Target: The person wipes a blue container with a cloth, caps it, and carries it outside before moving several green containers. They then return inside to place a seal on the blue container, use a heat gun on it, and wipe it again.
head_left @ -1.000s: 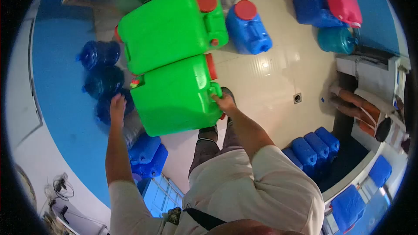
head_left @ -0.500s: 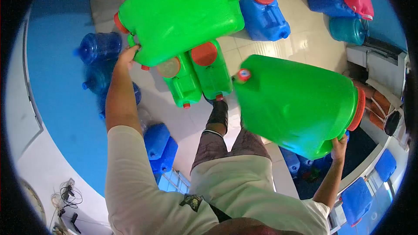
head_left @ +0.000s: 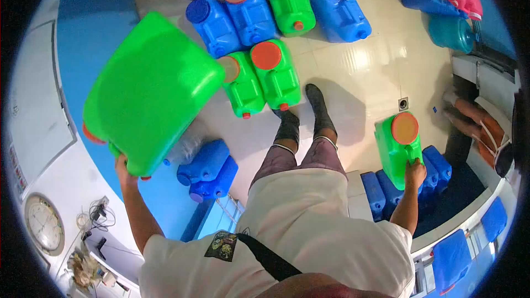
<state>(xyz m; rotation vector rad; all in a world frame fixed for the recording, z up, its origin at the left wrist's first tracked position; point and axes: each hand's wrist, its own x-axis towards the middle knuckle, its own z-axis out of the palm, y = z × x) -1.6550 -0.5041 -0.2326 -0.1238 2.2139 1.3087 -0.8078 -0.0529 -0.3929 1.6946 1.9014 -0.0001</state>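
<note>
Left hand [head_left: 126,169] gripping large green jerrycan [head_left: 152,94], tilted, aloft. Right hand [head_left: 415,174] gripping second green jerrycan [head_left: 388,152] beside blue jerrycans [head_left: 373,194]. Loose swing might knock tan-capped green jerrycan [head_left: 246,92].

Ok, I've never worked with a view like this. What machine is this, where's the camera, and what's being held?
There is no machine: these are a person's two bare hands. All the pictures come from one camera worn on the head, looking forward and down, so the shirt below is the wearer's own. The left hand grips the left jug, a green one held up at the side. The right hand grips the right jug, also green; whether its base touches the floor is hard to tell. Ahead stand two green jugs, and beyond them a row: three blue jugs and one green.
</note>
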